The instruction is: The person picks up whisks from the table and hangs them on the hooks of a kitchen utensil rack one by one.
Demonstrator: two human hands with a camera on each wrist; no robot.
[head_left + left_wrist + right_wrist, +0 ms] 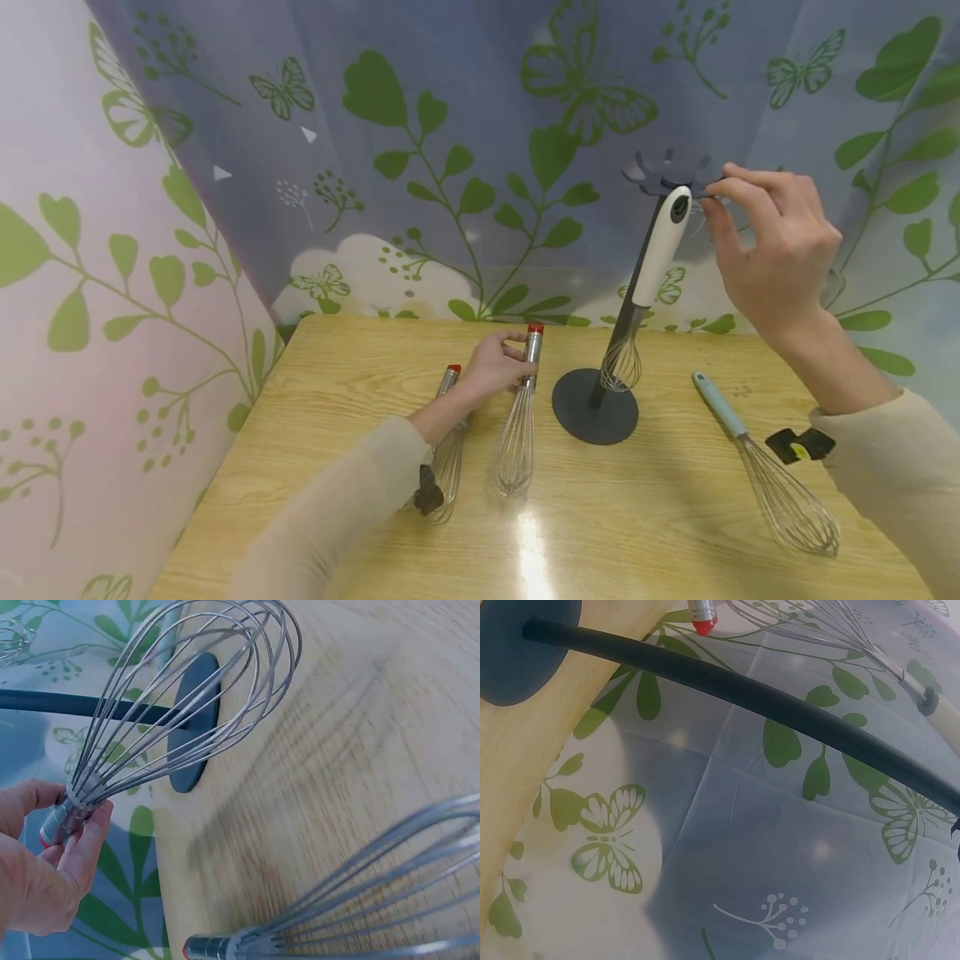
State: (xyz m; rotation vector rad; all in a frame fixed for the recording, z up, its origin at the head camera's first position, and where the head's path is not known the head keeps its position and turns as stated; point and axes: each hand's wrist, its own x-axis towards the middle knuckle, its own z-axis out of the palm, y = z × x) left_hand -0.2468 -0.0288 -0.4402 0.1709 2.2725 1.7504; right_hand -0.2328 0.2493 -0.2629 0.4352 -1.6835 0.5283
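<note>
My left hand (491, 367) grips a wire whisk (517, 446) by its metal handle, which ends in red. In the left wrist view that whisk (225, 667) points its wires up and right from the fingers. With thumb and fingers, my right hand (780, 242) pinches a hook on the crown of a dark utensil stand (592, 421). A small whisk with a white handle (660, 250) hangs from this crown, wires downward. The right wrist view shows the stand's post (742, 697) and the white handle (945, 716), but not the hand itself.
Left of the held whisk, a second red-ended whisk (448, 471) lies on the wooden table (637, 533), partly behind the left forearm. To the stand's right lies a whisk with a light blue handle (720, 404). A leaf-patterned curtain (480, 167) hangs behind the table.
</note>
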